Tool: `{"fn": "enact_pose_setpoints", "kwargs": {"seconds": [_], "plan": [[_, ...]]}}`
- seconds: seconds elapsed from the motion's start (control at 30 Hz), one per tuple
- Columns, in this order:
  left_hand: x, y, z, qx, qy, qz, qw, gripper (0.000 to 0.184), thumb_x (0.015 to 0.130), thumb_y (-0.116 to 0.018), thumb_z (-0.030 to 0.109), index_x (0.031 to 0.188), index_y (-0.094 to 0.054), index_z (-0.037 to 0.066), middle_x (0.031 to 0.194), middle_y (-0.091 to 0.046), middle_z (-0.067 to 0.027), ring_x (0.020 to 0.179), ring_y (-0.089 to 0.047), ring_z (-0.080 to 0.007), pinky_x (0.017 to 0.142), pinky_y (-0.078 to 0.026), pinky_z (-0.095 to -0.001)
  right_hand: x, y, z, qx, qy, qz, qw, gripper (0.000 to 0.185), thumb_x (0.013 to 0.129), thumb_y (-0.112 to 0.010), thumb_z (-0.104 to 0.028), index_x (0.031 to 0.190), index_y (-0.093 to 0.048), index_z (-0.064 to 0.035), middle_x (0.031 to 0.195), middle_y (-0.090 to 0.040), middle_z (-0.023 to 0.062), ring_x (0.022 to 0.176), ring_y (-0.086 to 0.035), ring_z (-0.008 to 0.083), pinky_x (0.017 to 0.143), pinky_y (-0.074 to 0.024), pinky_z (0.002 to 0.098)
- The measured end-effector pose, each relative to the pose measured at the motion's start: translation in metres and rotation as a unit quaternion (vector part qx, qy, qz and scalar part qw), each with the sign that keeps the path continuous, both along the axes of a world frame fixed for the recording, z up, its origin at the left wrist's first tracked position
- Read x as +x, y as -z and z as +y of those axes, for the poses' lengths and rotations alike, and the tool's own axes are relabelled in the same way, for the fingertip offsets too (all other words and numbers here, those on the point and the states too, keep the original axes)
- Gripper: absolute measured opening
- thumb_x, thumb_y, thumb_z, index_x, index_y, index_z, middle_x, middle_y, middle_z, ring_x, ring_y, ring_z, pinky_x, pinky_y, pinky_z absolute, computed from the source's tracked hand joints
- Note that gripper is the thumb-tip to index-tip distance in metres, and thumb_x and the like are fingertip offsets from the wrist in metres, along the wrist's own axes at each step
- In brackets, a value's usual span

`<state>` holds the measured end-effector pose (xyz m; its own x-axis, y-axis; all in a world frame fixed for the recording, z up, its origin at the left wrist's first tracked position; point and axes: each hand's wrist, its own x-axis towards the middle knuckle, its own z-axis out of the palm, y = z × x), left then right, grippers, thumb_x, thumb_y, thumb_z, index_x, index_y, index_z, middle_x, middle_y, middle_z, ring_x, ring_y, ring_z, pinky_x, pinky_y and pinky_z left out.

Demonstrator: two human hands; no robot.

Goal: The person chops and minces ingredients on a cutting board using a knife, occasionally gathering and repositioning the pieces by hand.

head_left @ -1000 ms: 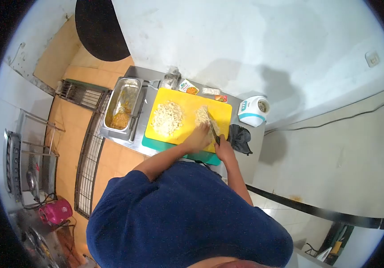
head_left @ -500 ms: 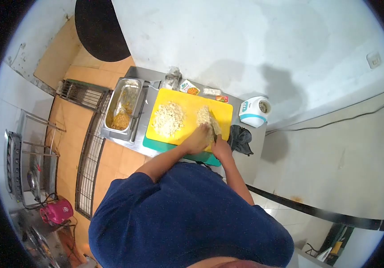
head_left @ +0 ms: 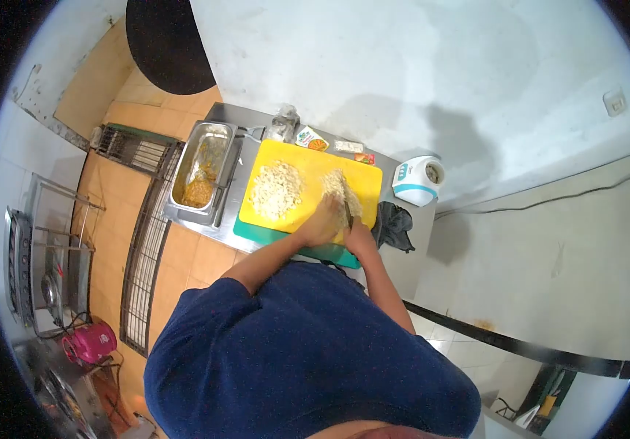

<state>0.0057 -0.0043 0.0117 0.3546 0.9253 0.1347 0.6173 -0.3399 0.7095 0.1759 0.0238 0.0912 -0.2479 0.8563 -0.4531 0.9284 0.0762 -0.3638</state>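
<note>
A yellow cutting board lies over a green board on a metal table. Pale chopped pieces form a round heap on its left side. A second, narrower pile lies on the right side. My right hand is closed around the handle of a knife, whose blade stands in the right pile. My left hand rests against that pile just left of the blade; its fingertips are too small to make out clearly.
A metal pan with orange-brown food stands left of the boards. Behind are a plastic bag and small packets. A white and teal appliance and a black bag are at the right.
The knife has moved from a slant to a steeper angle in the right pile, and my right hand has shifted slightly left. My left hand stays beside the pile.
</note>
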Motion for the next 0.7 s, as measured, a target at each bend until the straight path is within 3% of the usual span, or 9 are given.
{"fn": "enact_pose_setpoints", "kwargs": {"seconds": [0.07,0.17,0.27,0.33,0.4,0.53,0.7], "plan": [[0.004,0.008,-0.003,0.036,-0.048,-0.114,0.992,0.096,0.088,-0.062,0.041,0.156,-0.009,0.0,0.162,-0.002,-0.0266,0.15,0.003,-0.0451,0.121,-0.004,-0.0515,0.0,0.0,0.0,-0.006,-0.002,0.003,1.0,0.045,0.094,-0.047,-0.027,0.124,-0.043,0.0066,0.104,-0.064,0.0345,0.095,-0.064,0.0494,0.084,-0.0513,0.0561],[0.004,0.01,-0.001,0.085,-0.027,-0.072,0.993,0.099,0.088,-0.063,0.041,0.157,-0.005,0.002,0.163,-0.001,-0.0259,0.15,0.004,-0.0445,0.121,-0.003,-0.051,-0.001,0.022,-0.006,-0.004,0.008,0.006,1.0,0.044,0.094,-0.046,-0.026,0.126,-0.043,0.0042,0.105,-0.064,0.0345,0.095,-0.065,0.049,0.084,-0.052,0.0566],[0.006,0.016,0.004,0.053,-0.028,-0.06,0.996,0.098,0.088,-0.064,0.039,0.157,-0.005,0.002,0.163,-0.001,-0.0255,0.15,0.004,-0.0436,0.121,-0.004,-0.0503,-0.001,0.032,-0.014,0.01,0.022,0.001,1.0,0.043,0.094,-0.046,-0.025,0.126,-0.044,0.0042,0.102,-0.065,0.0337,0.093,-0.066,0.0491,0.083,-0.0523,0.0567],[0.008,0.027,0.008,0.162,-0.04,-0.07,0.984,0.099,0.085,-0.065,0.034,0.157,-0.004,0.002,0.163,-0.001,-0.0254,0.15,0.004,-0.0433,0.121,-0.005,-0.0499,-0.001,0.035,-0.007,0.028,0.011,0.011,0.999,0.042,0.095,-0.047,-0.025,0.125,-0.045,0.004,0.1,-0.066,0.0331,0.092,-0.066,0.0489,0.082,-0.0526,0.0566],[0.006,0.032,0.006,0.194,-0.053,-0.074,0.977,0.101,0.082,-0.066,0.029,0.157,-0.004,0.002,0.163,-0.002,-0.0253,0.15,0.004,-0.0432,0.121,-0.005,-0.0496,0.002,0.024,0.0,0.032,-0.009,0.0,0.999,0.042,0.095,-0.048,-0.024,0.125,-0.045,0.0042,0.101,-0.066,0.033,0.092,-0.066,0.0487,0.081,-0.053,0.0562],[0.006,0.017,-0.001,0.115,-0.062,-0.07,0.989,0.105,0.074,-0.065,0.018,0.157,-0.004,0.002,0.163,-0.002,-0.0256,0.15,0.003,-0.0438,0.122,-0.005,-0.0492,-0.002,-0.014,-0.001,0.023,-0.026,0.007,0.999,0.041,0.093,-0.047,-0.023,0.122,-0.045,0.0067,0.098,-0.064,0.0361,0.09,-0.064,0.0501,0.081,-0.0515,0.0562],[0.004,0.023,-0.003,0.064,-0.064,-0.101,0.991,0.103,0.073,-0.063,0.011,0.157,-0.005,0.002,0.161,-0.005,-0.0276,0.15,0.0,-0.0456,0.122,-0.008,-0.0482,-0.002,0.021,-0.016,0.012,0.003,0.009,1.0,0.041,0.094,-0.045,-0.022,0.123,-0.045,0.0061,0.098,-0.065,0.0337,0.087,-0.066,0.049,0.078,-0.0523,0.0567]]}}
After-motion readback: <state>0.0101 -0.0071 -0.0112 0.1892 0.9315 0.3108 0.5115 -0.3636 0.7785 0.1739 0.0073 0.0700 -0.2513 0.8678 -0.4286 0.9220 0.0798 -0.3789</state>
